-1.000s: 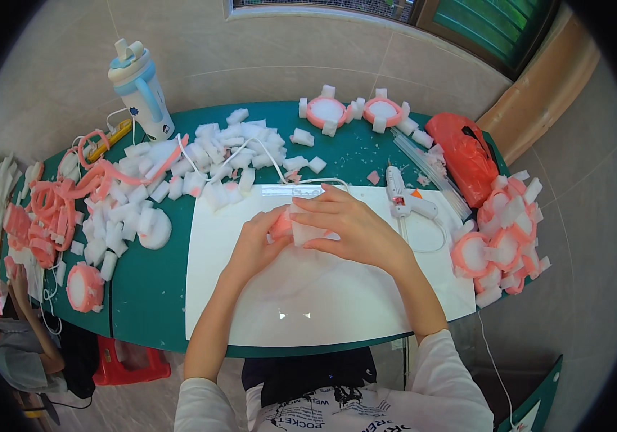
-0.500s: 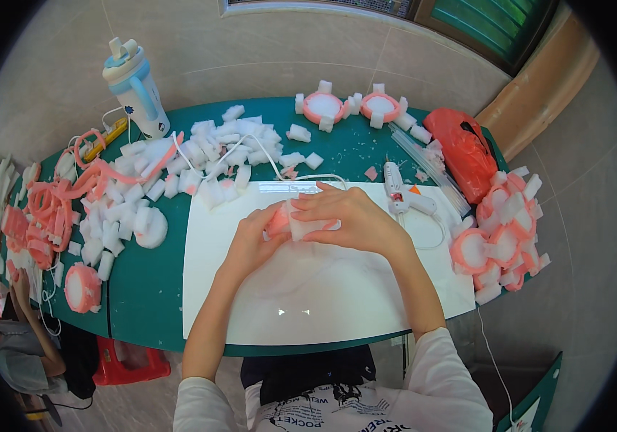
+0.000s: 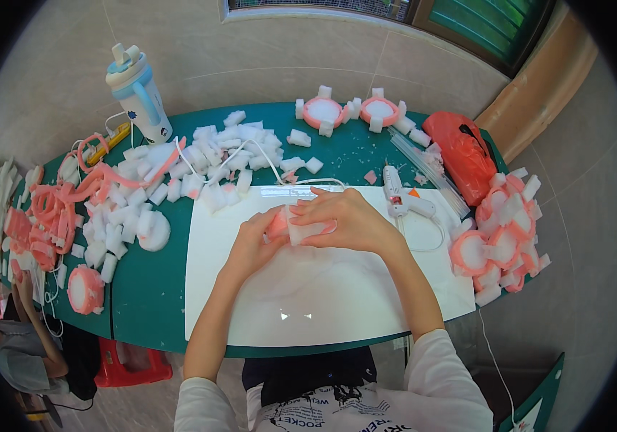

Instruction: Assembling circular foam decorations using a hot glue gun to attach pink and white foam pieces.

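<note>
Both my hands hold a pink and white foam piece above the white board. My left hand grips its pink left side, thumb toward me. My right hand wraps over the white part, fingers laid across it and partly hiding it. To the right of my right hand lies a white glue gun with an orange trigger and a looped cord. Farther back stand two pink foam rings with white centres and white blocks around their rims.
Loose white foam blocks heap at the back left, beside pink foam strips and a bottle. Finished-looking ring pieces pile at the right, near a red plastic bag and clear glue sticks. Another person's hand is at the far left.
My hands stay together on the foam piece with only slight finger movement. The whole view has shifted a little. The other person's hand at the far left has moved slightly.
</note>
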Available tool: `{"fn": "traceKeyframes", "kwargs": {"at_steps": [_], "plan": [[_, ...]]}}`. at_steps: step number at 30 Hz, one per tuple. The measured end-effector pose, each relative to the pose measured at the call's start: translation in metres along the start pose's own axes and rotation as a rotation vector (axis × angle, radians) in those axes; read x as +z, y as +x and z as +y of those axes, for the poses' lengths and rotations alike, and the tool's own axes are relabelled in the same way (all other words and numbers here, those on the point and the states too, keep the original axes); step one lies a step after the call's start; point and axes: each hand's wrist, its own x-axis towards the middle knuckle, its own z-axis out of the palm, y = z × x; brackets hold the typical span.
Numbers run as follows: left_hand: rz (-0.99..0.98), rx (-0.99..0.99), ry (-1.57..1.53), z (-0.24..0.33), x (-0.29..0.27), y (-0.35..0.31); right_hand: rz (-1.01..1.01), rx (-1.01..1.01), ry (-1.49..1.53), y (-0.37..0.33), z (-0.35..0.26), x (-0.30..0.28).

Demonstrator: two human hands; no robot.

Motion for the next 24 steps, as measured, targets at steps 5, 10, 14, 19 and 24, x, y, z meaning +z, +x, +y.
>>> {"fn": "traceKeyframes", "kwargs": {"at_steps": [5,10,14,19,24], "plan": [[-0.016,-0.009,-0.012,0.003,-0.001,0.0,0.043,-0.036,-0.027,-0.003,-0.003,0.003],[-0.004,-0.021,-0.023,0.001,-0.001,-0.001,0.079,-0.119,-0.128,-0.003,-0.006,0.006],[-0.023,-0.002,0.007,0.002,-0.003,-0.002,0.049,-0.143,-0.122,-0.004,-0.011,0.004],[-0.012,0.001,-0.023,0.001,-0.002,-0.001,0.006,-0.129,0.016,0.0,0.002,0.004],[-0.029,-0.014,-0.024,0.001,-0.002,-0.001,0.045,-0.12,0.075,0.002,0.009,0.006]]}}
